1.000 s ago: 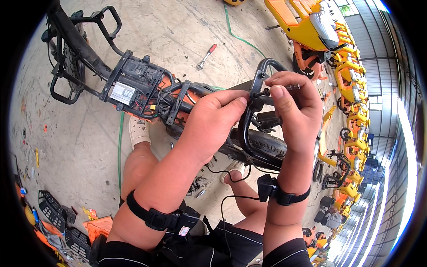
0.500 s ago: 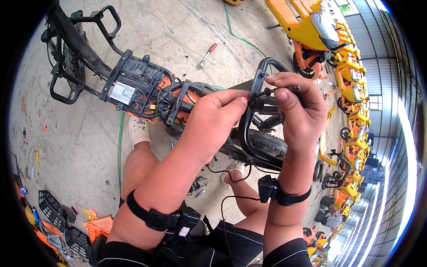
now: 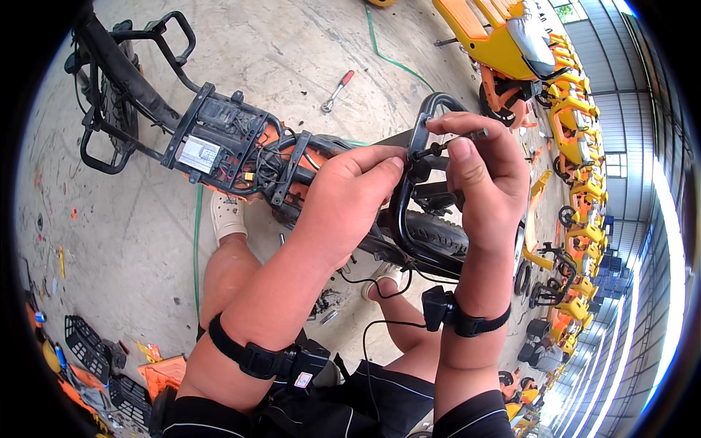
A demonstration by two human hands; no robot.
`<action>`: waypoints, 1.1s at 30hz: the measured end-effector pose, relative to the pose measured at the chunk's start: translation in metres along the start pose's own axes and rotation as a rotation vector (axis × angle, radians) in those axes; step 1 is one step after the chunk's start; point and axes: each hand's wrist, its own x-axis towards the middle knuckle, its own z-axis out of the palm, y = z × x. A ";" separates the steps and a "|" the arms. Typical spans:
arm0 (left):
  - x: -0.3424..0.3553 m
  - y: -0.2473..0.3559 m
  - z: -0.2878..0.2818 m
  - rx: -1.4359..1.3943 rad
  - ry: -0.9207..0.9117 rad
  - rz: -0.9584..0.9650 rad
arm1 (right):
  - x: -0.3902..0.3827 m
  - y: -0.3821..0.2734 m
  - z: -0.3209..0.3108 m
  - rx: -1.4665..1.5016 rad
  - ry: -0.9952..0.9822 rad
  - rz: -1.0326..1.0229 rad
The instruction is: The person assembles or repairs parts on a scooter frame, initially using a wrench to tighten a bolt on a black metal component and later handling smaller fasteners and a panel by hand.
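My left hand (image 3: 347, 201) is closed, its thumb and index fingertip pressed at the bracket of a black tubular frame (image 3: 400, 215); what lies between them is too small to make out. My right hand (image 3: 488, 185) grips a slim dark tool (image 3: 480, 133) at a black bolt (image 3: 432, 151) on that bracket. Below the frame runs a treaded tyre (image 3: 436, 235). To the left stretches the stripped scooter body, with a silver labelled box (image 3: 197, 155), tangled wires (image 3: 259, 175) and orange panels.
A red-handled ratchet (image 3: 337, 92) lies on the concrete floor (image 3: 131, 241) beside a green line. Yellow scooters (image 3: 489, 40) line the right side. Black plastic trays (image 3: 84, 343) and orange parts (image 3: 162, 372) sit at lower left. My legs are below the scooter.
My right hand and the slim tool have shifted slightly left and up compared with half a second ago. My left hand stays at the bracket.
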 end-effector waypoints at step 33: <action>0.001 0.001 -0.001 -0.001 -0.013 0.000 | 0.001 0.005 0.000 -0.119 0.047 0.001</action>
